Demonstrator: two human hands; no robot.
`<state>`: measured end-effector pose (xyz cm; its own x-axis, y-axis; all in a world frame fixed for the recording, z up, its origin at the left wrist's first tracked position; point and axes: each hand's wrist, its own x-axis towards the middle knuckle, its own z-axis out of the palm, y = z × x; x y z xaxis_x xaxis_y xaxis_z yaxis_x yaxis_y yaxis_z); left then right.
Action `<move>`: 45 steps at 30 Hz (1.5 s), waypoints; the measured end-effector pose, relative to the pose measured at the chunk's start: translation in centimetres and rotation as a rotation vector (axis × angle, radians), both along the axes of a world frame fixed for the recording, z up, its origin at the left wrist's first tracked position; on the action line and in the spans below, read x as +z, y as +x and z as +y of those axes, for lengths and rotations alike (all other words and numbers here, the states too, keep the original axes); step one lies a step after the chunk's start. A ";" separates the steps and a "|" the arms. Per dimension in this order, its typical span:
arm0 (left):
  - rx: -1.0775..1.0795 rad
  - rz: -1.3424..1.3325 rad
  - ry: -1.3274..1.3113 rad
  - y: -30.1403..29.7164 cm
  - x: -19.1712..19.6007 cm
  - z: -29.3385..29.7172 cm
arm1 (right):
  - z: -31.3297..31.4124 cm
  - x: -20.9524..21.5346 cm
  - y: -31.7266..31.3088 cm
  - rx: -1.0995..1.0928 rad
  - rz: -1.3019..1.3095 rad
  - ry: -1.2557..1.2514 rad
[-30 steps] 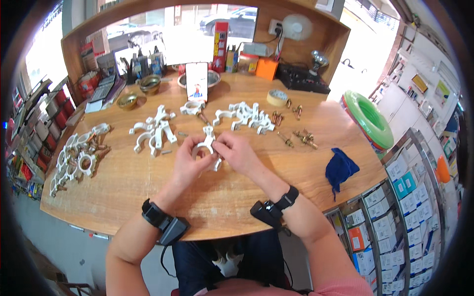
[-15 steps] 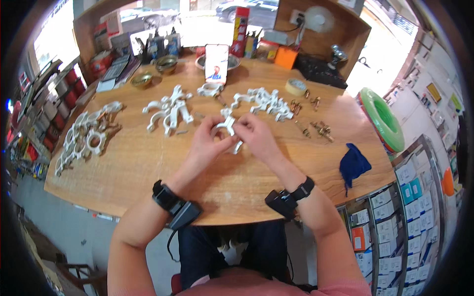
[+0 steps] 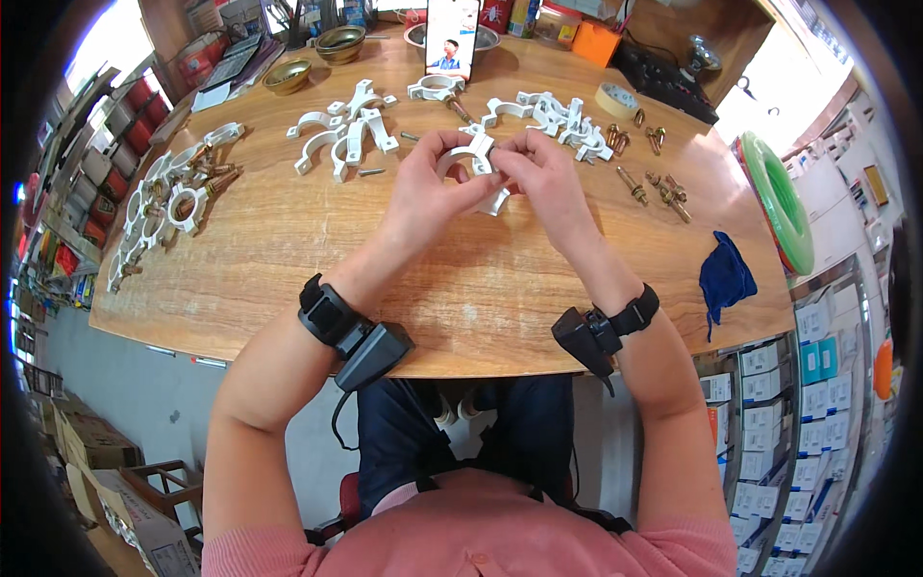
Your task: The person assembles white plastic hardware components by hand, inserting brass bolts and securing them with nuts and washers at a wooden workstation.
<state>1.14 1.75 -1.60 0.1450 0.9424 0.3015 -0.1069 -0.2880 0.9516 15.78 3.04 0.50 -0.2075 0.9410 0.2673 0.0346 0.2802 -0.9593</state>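
Observation:
My left hand [image 3: 430,192] is closed around a white plastic pipe clamp [image 3: 483,142], thumb and fingers on its curved half. From the other side my right hand [image 3: 550,181] pinches at the clamp's flange; whether a small screw sits between those fingertips is hidden. Another white curved piece [image 3: 496,203] shows just below the fingers. Loose white clamp halves [image 3: 377,128] lie beyond my left hand, and another pile of halves [image 3: 548,113] lies beyond my right. Brass-coloured bolts [image 3: 670,192] rest on the table to the right.
Clamps with bolts in them [image 3: 186,207] lie at the left on the wooden table [image 3: 288,298]. A phone [image 3: 451,40] stands at the back, near brass bowls [image 3: 287,77]. Tape [image 3: 616,100] and a dark blue cloth pouch [image 3: 725,277] are at the right.
The view has tilted downward, so the table sits higher in the picture. Both hands remain on the clamp, with the right fingers slightly shifted at its flange.

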 end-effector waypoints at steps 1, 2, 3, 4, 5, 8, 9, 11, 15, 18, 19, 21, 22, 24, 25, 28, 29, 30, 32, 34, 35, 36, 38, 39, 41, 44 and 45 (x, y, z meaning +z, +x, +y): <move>0.033 -0.004 0.017 0.1 0.0 0.1 | 0.1 0.1 0.0 -0.014 -0.045 0.050; 0.067 -0.008 0.035 0.2 0.1 0.1 | 0.1 0.0 0.1 -0.015 -0.041 0.058; 0.067 -0.004 0.044 0.2 -0.1 -0.1 | 0.0 -0.2 0.3 -0.028 -0.035 0.007; 0.070 0.023 0.092 0.3 -0.2 -0.2 | 0.3 -0.2 0.4 -0.042 -0.029 -0.034; 0.074 0.051 0.140 0.4 -0.3 -0.3 | 0.4 -0.1 0.4 -0.043 -0.026 -0.016; 0.042 0.001 0.087 0.5 -0.6 -0.3 | -0.1 -0.2 0.2 -0.028 -0.024 0.053; 0.027 -0.040 0.068 0.5 -0.7 -0.1 | 0.0 -0.4 0.2 -0.028 -0.022 0.056; 0.030 -0.023 0.063 0.5 -0.5 -0.2 | 0.0 -0.7 0.1 -0.028 -0.028 0.047; 0.035 0.004 0.076 0.6 0.2 -0.4 | 0.3 -0.4 0.3 -0.027 -0.021 0.004; 0.048 -0.029 0.037 0.7 0.0 -0.3 | 0.1 -0.2 0.2 -0.004 -0.010 -0.023; 0.049 -0.028 0.032 0.6 0.0 -0.3 | -0.1 0.0 -0.1 -0.014 0.004 0.018; 0.054 0.012 0.043 0.3 0.0 -0.2 | -0.5 -0.2 -0.4 -0.022 0.019 0.054; 0.050 0.010 0.049 0.3 -0.2 0.0 | -0.3 -0.2 -0.2 -0.014 0.013 0.029; 0.039 -0.002 0.104 0.4 -0.8 0.3 | 0.3 -0.3 0.2 -0.008 0.005 0.011; 0.037 -0.002 0.102 0.5 -0.6 0.1 | 0.5 -0.6 0.4 0.001 -0.017 -0.013; 0.004 -0.088 -0.097 0.2 0.1 -0.5 | 0.1 -0.4 -0.1 0.031 0.038 -0.033; 0.045 -0.214 -0.122 -0.1 0.3 -0.4 | -0.4 -0.1 -0.7 0.051 0.117 -0.027; 0.087 -0.340 -0.145 -0.5 0.4 -0.2 | -0.7 0.1 -0.9 0.066 0.119 -0.035; 0.118 -0.487 -0.182 -0.5 1.1 0.1 | -1.0 0.4 -0.7 0.188 -0.173 -0.014; 0.129 -0.625 -0.219 -0.9 1.3 0.4 | -1.5 0.0 -1.1 0.228 -0.356 -0.030; 0.134 -0.623 -0.220 -0.9 1.2 0.2 | -1.7 -0.1 -1.3 0.258 -0.539 -0.041; 0.107 -0.643 -0.260 -0.8 1.2 -0.1 | -1.4 -0.9 -1.5 0.252 -0.511 0.023; 0.105 -0.633 -0.271 -0.1 1.0 -0.6 | -1.4 -0.9 -1.4 0.259 -0.504 0.066; 0.104 -0.633 -0.268 0.1 1.0 -0.8 | -1.4 -0.8 -1.4 0.266 -0.497 0.106; 0.139 -0.581 -0.256 0.1 0.8 -0.9 | -1.8 -0.3 -1.4 0.253 -0.525 0.137; 0.048 -0.678 -0.180 -0.5 1.0 -0.4 | -1.2 -1.1 -0.9 0.194 -0.487 0.153; 0.018 -0.685 -0.130 -0.7 1.2 -0.2 | -0.9 -1.4 -0.6 0.148 -0.419 0.136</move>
<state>0.47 1.50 -0.36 -0.0530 0.9775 0.2040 -0.6916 -0.1833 0.6987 15.19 2.18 -0.88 -0.4535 0.8552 0.2509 0.3619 0.4340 -0.8250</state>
